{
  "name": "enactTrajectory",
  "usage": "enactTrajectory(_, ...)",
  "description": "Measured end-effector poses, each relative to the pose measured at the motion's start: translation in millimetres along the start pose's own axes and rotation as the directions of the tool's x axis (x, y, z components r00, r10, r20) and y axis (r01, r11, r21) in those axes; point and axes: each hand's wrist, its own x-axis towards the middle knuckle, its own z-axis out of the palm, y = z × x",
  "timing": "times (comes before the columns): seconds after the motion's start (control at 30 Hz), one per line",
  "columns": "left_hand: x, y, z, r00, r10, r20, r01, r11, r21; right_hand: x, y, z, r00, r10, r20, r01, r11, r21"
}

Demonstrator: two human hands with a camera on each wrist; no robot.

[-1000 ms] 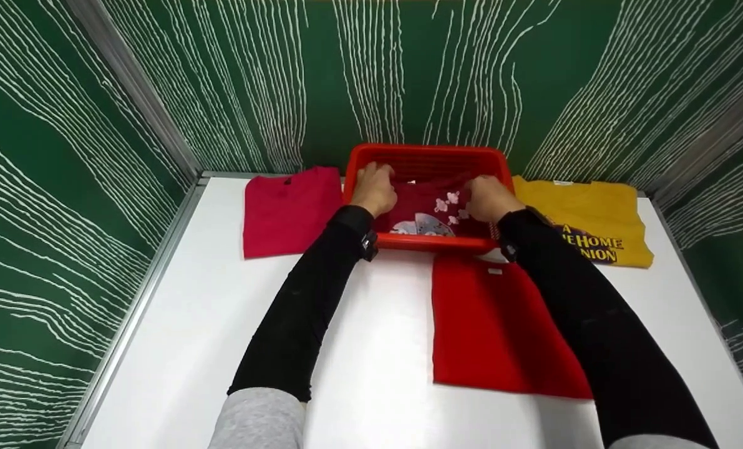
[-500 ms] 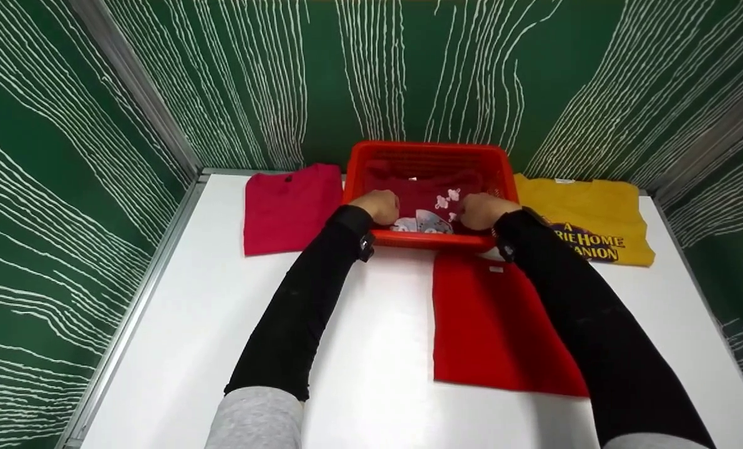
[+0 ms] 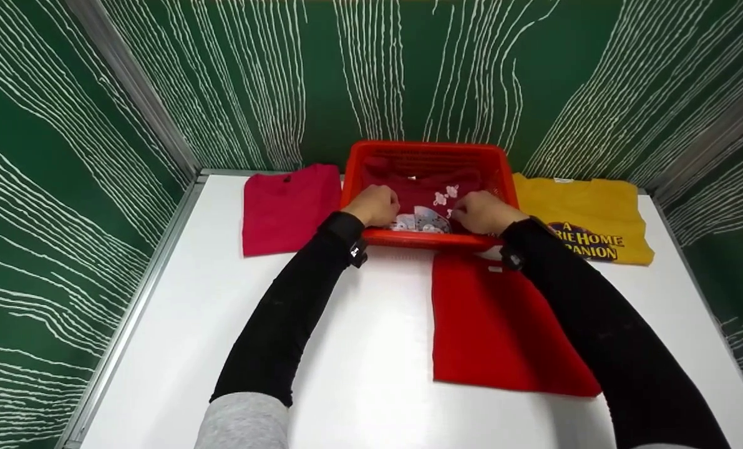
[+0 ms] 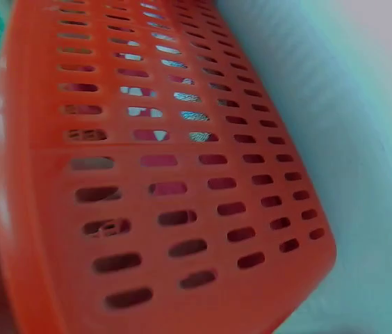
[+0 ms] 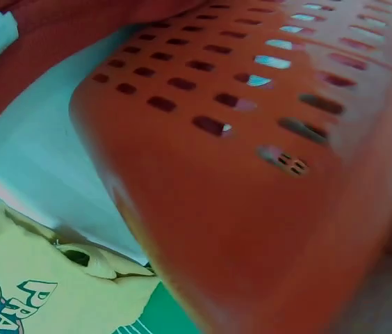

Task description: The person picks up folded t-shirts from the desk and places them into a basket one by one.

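Observation:
A red plastic basket [image 3: 430,239] stands against the back wall, with a dark red T-shirt [image 3: 412,193] lying folded inside, printed with pale flowers and a grey-white motif. My left hand [image 3: 376,204] reaches over the near left corner, its curled fingers on the shirt's near left part. On the other side my right hand [image 3: 485,212] pinches the shirt near its front right. The fingertips are partly hidden by the hands. Slotted basket walls [image 4: 33,209] fill most of the left wrist view; the right wrist view shows the basket's corner [image 5: 182,202] and the shirt through its slots.
A folded pink shirt [image 3: 291,212] lies left of the basket, a yellow printed shirt [image 3: 586,206] on its right. In front, a folded red garment [image 3: 490,337] lies partly under the right arm on the white table [image 3: 371,349]. Green white-lined walls [image 3: 321,81] enclose the table.
Both hands have come from the back part of the basket toward its front, baring the dark red shirt's upper part. Over the last half second they shift only slightly.

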Motion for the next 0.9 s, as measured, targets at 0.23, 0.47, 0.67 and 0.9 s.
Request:
enactTrajectory(0.23, -6.6, -0.9, -2.7, 0.995, -0.012, 0.103, 0.005, 0.998, 0.070, -3.0, 4.7, -3.9, 0.994, 0.088, 0.070, -0.089, 0.996, 0.007)
enactTrajectory(0.47, -8.8, 10.4, 0.0, 0.997, 0.009, 0.075, -0.014, 0.998, 0.063, -9.4, 1.7, -1.4, 0.999, 0.049, -0.023, -0.048, 0.998, 0.044)
enactTrajectory(0.67, -25.6, 34.1, -5.2, 0.963, 0.175, -0.204, -0.185, 0.982, -0.033, -28.2, -9.6, -7.9, 0.938, -0.054, -0.343, 0.113, 0.982, 0.153)
enactTrajectory(0.9, -67.5, 66.4, -6.5, 0.899, 0.333, -0.286, -0.366, 0.928, -0.072, -70.8, -30.5, -17.0, 0.879, -0.138, -0.456, 0.249, 0.949, 0.194)
